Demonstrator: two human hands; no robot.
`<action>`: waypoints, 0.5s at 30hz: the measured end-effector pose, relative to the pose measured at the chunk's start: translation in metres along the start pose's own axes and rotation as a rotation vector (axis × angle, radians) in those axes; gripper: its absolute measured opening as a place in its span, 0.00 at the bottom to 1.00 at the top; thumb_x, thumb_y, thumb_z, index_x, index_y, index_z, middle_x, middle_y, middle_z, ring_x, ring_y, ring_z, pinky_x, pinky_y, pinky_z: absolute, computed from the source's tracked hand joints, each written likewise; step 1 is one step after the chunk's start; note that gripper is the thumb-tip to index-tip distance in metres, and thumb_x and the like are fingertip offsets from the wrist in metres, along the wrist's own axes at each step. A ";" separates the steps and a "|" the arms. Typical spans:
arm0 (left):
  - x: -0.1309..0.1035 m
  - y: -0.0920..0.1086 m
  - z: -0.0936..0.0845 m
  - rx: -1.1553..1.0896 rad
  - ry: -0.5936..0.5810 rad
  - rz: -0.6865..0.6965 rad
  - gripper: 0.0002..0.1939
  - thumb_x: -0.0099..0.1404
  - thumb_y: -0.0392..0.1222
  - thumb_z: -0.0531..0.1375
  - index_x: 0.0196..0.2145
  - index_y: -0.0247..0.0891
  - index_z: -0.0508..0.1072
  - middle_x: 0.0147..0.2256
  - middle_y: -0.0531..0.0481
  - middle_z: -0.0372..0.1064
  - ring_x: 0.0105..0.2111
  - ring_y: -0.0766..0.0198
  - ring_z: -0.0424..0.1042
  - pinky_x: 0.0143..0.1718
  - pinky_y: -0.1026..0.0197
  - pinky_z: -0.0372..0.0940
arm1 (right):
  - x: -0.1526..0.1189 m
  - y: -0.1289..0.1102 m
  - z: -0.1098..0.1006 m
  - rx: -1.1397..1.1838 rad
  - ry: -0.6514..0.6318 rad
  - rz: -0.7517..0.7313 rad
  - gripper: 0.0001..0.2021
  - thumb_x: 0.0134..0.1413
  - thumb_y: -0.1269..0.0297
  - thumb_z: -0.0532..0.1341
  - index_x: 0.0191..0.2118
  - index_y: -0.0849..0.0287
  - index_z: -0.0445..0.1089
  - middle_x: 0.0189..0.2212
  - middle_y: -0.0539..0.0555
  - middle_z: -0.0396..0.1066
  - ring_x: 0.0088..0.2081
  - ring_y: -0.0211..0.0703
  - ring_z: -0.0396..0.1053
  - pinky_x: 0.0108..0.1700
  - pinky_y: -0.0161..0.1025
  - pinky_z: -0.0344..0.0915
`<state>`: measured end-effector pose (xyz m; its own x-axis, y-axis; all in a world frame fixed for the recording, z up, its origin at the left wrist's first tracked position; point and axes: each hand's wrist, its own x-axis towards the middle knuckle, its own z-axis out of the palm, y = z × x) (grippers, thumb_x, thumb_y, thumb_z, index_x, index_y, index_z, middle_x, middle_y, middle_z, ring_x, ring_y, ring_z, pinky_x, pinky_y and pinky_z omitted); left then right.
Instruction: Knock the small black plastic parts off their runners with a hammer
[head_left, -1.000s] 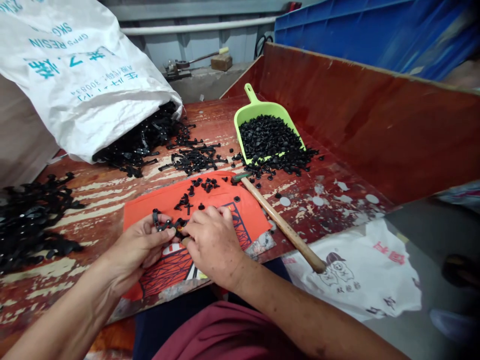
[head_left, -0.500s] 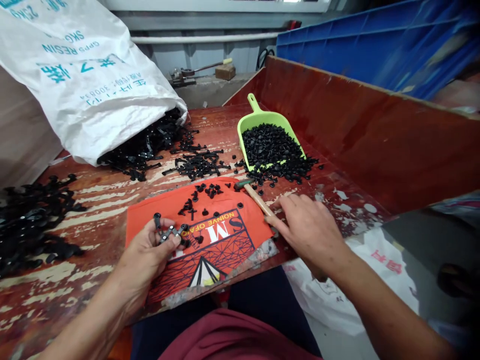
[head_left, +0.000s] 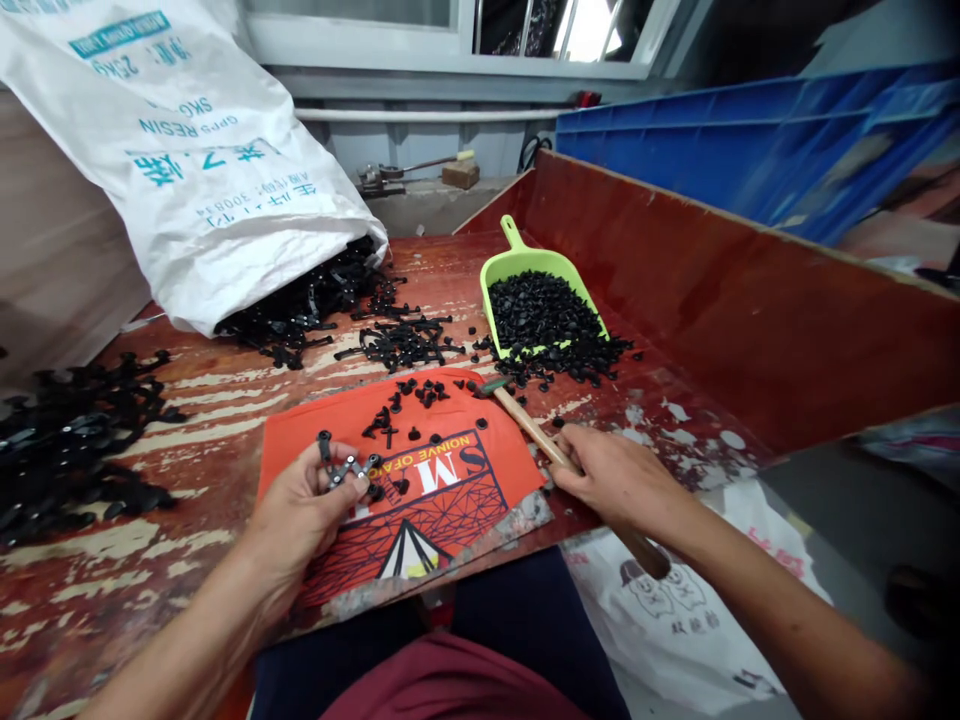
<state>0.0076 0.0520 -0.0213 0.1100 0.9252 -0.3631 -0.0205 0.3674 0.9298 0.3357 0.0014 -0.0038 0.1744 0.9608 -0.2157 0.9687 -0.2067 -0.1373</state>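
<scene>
Right hand (head_left: 611,480) palm-down, fingers curled around the hammer's handle (head_left: 536,430).

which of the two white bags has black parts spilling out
The blue-lettered bag at upper left: black parts lie at its open mouth. The cartoon-printed bag, lower right, shows none.

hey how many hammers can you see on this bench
1: the hammer, its head at the orange cloth's edge, its handle in the right hand.
</scene>
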 end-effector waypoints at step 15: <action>0.002 0.001 0.000 -0.043 -0.036 0.007 0.23 0.48 0.41 0.71 0.38 0.39 0.65 0.23 0.59 0.69 0.22 0.70 0.68 0.23 0.71 0.59 | -0.081 -0.050 0.003 0.491 -0.055 -0.471 0.23 0.66 0.68 0.49 0.64 0.46 0.57 0.48 0.52 0.75 0.44 0.43 0.75 0.45 0.37 0.72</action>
<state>0.0077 0.0543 -0.0215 0.1455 0.9240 -0.3536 -0.0636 0.3654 0.9287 0.2726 -0.0663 0.0175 -0.2682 0.9606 -0.0726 0.7447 0.1589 -0.6482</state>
